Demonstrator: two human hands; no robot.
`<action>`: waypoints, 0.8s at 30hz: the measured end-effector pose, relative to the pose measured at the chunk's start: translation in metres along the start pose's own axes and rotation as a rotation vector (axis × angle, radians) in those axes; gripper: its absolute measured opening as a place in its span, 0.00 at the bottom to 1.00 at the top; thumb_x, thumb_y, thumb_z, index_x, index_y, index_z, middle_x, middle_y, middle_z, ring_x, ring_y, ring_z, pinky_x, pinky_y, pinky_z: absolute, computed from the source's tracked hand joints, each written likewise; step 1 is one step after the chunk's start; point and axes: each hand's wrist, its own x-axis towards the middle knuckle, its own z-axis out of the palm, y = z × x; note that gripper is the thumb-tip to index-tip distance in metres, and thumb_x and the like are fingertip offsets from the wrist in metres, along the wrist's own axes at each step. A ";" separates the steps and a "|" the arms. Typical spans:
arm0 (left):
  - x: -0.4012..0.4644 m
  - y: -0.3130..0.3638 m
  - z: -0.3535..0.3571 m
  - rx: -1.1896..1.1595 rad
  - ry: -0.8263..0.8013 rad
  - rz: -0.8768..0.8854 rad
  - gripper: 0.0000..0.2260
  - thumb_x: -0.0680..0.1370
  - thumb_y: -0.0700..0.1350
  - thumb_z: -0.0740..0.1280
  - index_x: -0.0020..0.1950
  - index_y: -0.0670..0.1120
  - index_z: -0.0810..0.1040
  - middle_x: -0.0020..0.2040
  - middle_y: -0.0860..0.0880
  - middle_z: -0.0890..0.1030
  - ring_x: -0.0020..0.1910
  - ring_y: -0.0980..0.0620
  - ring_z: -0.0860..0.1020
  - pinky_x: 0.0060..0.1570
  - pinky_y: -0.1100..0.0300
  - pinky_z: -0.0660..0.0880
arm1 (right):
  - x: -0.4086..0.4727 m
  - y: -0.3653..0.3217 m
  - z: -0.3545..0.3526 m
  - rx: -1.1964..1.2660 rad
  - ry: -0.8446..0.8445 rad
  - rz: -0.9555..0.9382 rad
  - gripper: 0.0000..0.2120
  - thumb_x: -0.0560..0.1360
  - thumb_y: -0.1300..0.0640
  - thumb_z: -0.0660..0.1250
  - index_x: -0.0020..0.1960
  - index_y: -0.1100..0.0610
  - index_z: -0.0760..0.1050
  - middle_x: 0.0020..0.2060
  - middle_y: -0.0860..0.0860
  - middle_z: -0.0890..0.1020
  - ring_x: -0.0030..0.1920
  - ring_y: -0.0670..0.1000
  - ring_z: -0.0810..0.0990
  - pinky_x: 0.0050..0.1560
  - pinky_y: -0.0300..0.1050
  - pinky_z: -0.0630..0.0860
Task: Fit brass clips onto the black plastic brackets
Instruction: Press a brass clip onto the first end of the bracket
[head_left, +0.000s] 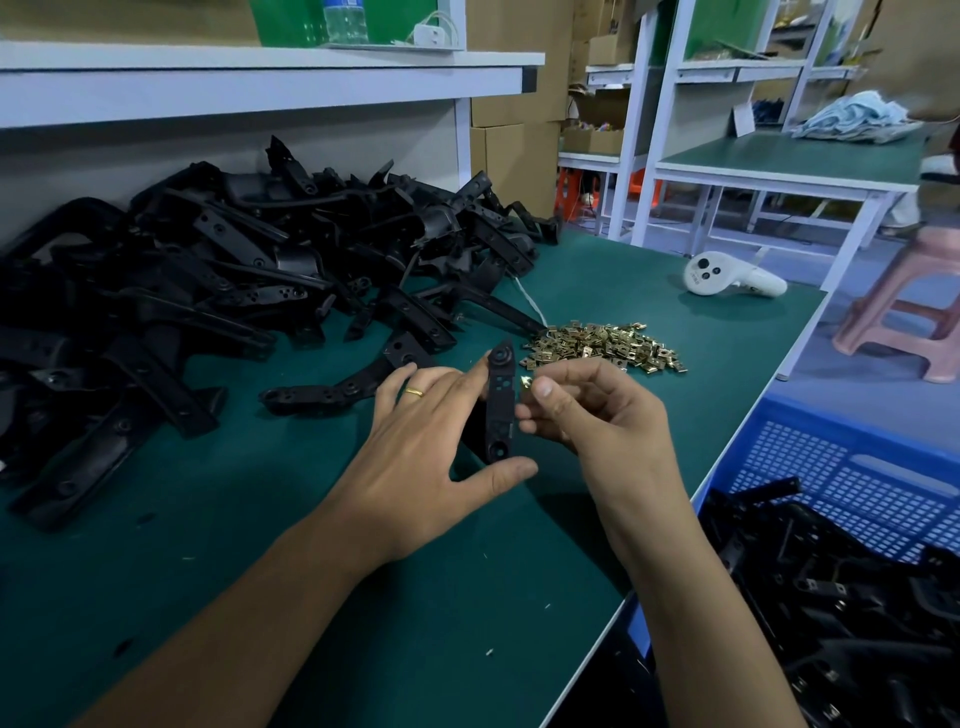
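a heap of black plastic brackets (249, 270) fills the worktop (363, 597) to the left of the one bracket (500, 400) being worked on. that bracket stands nearly upright, held by the left hand (431, 457): fingers lie along its left side and the thumb props its lower end. just right of the bracket, the right hand (587, 415) pinches a small brass clip (525, 383) between thumb and forefinger, almost touching the bracket's right edge. behind and right of the bracket lies a pile of brass clips (602, 345). further right of the bracket, off the worktop's edge, a blue crate (852, 467) holds more black parts. to fit the clip well, it likely helps to keep the bracket steady, line the clip's open side up squarely with the edge, then push it straight on.
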 end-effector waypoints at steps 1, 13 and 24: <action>0.000 0.000 -0.001 0.001 -0.005 -0.006 0.41 0.77 0.75 0.55 0.81 0.48 0.60 0.59 0.72 0.55 0.66 0.81 0.37 0.72 0.51 0.53 | 0.000 0.000 0.000 0.000 -0.001 0.001 0.05 0.78 0.67 0.71 0.53 0.67 0.81 0.42 0.63 0.85 0.43 0.56 0.86 0.46 0.44 0.83; 0.000 0.002 -0.001 0.022 -0.004 0.021 0.41 0.77 0.74 0.57 0.80 0.47 0.60 0.58 0.71 0.54 0.67 0.81 0.36 0.74 0.52 0.51 | 0.000 0.001 0.002 -0.019 -0.003 0.000 0.06 0.77 0.70 0.71 0.54 0.65 0.81 0.44 0.62 0.86 0.44 0.58 0.87 0.48 0.45 0.84; 0.000 -0.006 0.002 -0.012 -0.062 0.075 0.40 0.79 0.71 0.57 0.83 0.48 0.55 0.70 0.65 0.60 0.75 0.72 0.43 0.80 0.48 0.44 | -0.004 -0.004 0.001 0.004 -0.043 0.019 0.05 0.79 0.69 0.69 0.54 0.68 0.82 0.44 0.65 0.86 0.45 0.59 0.87 0.47 0.46 0.84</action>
